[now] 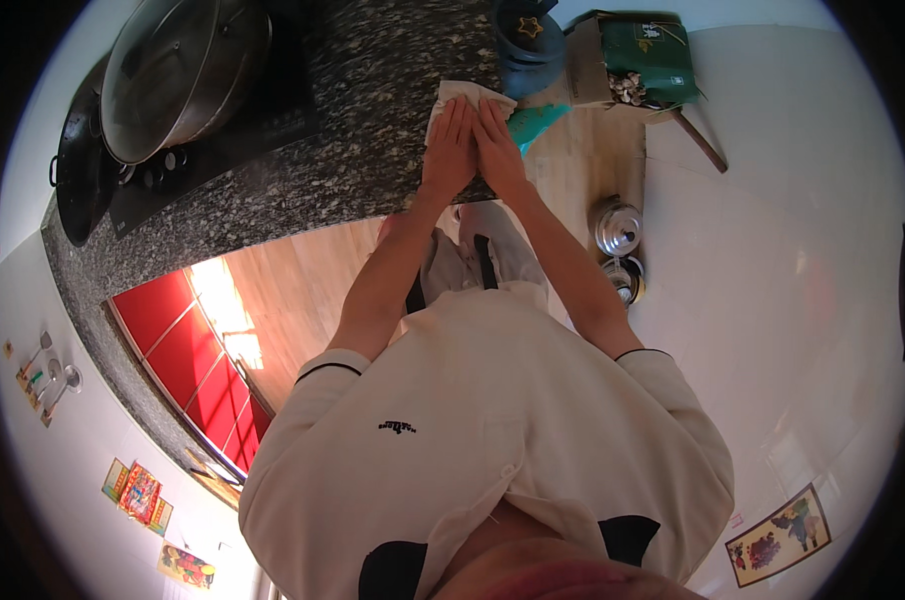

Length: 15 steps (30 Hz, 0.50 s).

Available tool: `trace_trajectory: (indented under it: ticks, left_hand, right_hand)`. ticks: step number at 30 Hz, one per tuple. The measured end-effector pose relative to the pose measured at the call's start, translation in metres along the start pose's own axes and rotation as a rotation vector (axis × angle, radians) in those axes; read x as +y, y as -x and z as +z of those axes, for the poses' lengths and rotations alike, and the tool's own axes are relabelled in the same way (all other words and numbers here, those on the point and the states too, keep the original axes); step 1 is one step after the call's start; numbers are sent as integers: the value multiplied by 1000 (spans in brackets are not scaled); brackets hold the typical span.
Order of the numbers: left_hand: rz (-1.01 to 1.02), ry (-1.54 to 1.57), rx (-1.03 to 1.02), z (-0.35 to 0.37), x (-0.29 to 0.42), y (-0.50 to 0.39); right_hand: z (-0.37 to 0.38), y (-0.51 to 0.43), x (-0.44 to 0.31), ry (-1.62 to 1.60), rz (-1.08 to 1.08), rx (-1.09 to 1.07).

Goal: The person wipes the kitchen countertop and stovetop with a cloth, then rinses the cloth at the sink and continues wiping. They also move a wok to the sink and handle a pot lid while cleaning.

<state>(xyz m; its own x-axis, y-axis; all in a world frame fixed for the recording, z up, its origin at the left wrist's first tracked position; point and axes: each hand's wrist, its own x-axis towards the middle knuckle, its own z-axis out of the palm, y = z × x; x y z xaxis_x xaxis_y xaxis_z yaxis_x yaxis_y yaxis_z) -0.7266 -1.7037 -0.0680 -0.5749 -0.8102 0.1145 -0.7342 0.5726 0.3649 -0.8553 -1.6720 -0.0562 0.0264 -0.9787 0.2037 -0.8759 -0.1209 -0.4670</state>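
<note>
A pale cloth (pixel 454 91) lies on the speckled dark granite countertop (pixel 377 97), near its right edge. My left hand (pixel 452 146) presses flat on it, fingers together and pointing away from me. Close alongside, my right hand (pixel 500 142) also rests on the cloth, over its right part. Both palms face down, so the cloth beneath them is hidden. Just right of my right hand, a teal plastic bag (pixel 539 126) shows beyond the counter's edge.
On the black cooktop (pixel 272 135) at left stands a large pan with a glass lid (pixel 167 67). A black pan (pixel 81 172) is beside it. Beyond the edge are a blue bucket (pixel 531 56), a green box (pixel 647 60) and metal lidded pots (pixel 617 229) on the floor.
</note>
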Motion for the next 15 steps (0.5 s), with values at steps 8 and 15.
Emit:
trace_trajectory:
  ticks: [8, 15]
  left_hand:
    - [-112, -107, -35, -20, 8, 52]
    - [-134, -2, -150, -47, 9, 115]
  right_hand:
    - [-1, 41, -25, -135, -87, -156]
    - [-8, 72, -62, -49, -149, -308]
